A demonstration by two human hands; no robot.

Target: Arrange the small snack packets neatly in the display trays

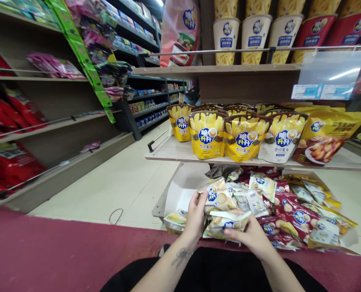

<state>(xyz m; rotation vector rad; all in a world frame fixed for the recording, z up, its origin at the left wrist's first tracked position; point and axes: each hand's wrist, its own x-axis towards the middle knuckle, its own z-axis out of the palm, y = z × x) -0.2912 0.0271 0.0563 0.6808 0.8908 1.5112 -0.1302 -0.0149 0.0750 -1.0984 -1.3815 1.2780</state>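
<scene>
My left hand [195, 215] is closed on the edge of a cream snack packet [224, 200] with a blue logo, its thumb lying over the packet's left side. Just below it, my right hand [250, 235] grips another cream snack packet [227, 222] with a white crimped edge, thumb across its front. The fingers of both hands are partly hidden by the packets. Loose cream packets [263, 185] and dark red packets [298, 217] lie heaped in open boxes right beyond and beside my hands. A white box [182, 184] stands left of the heap.
Above the boxes, a low shelf [174, 151] carries yellow and white stand-up pouches [207, 136]. Fries cups [225, 34] line the shelf over that, behind a metal rail. Red bags [13, 158] fill shelves at left. A dark red mat [61, 251] covers the floor around me.
</scene>
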